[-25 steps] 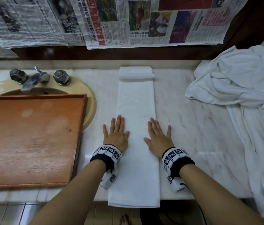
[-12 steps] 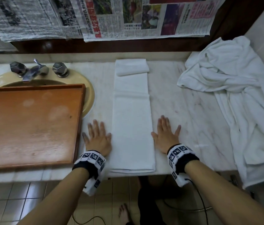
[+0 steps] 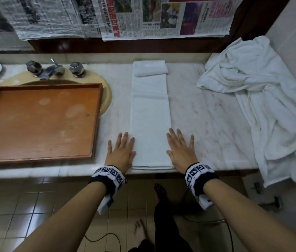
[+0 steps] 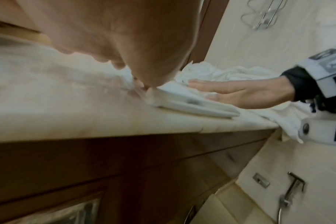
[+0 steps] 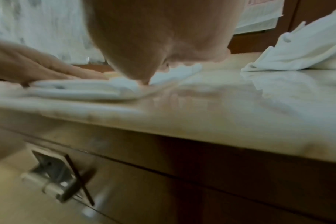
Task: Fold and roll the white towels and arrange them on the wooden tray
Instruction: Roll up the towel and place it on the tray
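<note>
- The folded towel (image 3: 150,124) lies as 1 long narrow strip on the marble surface (image 3: 207,120), its long axis running straight away from the person, from the front lip toward the back wall
- Its near short end sits right at the surface's front edge, directly between the 2 hands; the far end carries a small folded-over flap near the wall
- The left hand (image 3: 121,153) lies flat with fingers straight along the strip's left long edge; the right hand (image 3: 180,153) lies the same way along the right edge. Neither grips anything
- The wrist views show both palms low on the surface, thumbs touching the layered near end
- Both hands are about equally near that end, so a roll would most likely start there and travel away from the person, along the axis
- The wooden tray (image 3: 96,122) sits to the left, over the sink (image 3: 107,95), nearer the left hand
- A loose heap of white towels (image 3: 270,110) lies to the right, well apart from the strip
</note>
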A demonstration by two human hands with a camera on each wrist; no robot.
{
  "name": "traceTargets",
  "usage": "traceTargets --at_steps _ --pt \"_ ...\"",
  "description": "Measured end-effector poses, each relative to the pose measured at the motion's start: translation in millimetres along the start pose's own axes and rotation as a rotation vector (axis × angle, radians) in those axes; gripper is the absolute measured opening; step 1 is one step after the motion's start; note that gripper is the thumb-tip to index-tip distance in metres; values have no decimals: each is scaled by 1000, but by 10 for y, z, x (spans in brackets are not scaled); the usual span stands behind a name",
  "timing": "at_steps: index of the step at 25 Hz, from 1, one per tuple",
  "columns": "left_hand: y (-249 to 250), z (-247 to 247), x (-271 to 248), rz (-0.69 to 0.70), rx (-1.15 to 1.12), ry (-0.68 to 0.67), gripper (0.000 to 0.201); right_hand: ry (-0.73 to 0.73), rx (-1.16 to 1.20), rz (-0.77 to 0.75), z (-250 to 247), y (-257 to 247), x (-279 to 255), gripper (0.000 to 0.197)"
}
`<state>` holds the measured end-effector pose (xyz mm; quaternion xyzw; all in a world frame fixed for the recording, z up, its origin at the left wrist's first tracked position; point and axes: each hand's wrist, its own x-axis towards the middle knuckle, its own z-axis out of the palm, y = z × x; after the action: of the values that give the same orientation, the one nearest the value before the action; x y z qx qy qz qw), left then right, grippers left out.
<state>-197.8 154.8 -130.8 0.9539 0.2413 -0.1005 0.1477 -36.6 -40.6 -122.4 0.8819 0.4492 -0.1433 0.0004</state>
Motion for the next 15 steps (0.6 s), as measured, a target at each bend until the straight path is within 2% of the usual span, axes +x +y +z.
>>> traceTargets --at_steps 2,3,5,7,11,15 --pt "103 -81 -71 103 -123 192 36 157 191 -160 -28 -174 -74 45" --pt "144 -95 -119 164 -175 215 27 171 290 -216 -12 -243 -128 31" --pt "196 -101 -230 243 -175 105 27 88 357 -254 59 -289 -240 27" --pt "175 -79 -278 228 -113 25 27 68 339 -234 110 -254 -274 28" --pt "111 -48 -273 179 -123 46 19 128 337 -169 90 -159 -286 15" --pt "71 -26 -267 185 -176 78 19 150 343 -102 80 -96 -326 16"
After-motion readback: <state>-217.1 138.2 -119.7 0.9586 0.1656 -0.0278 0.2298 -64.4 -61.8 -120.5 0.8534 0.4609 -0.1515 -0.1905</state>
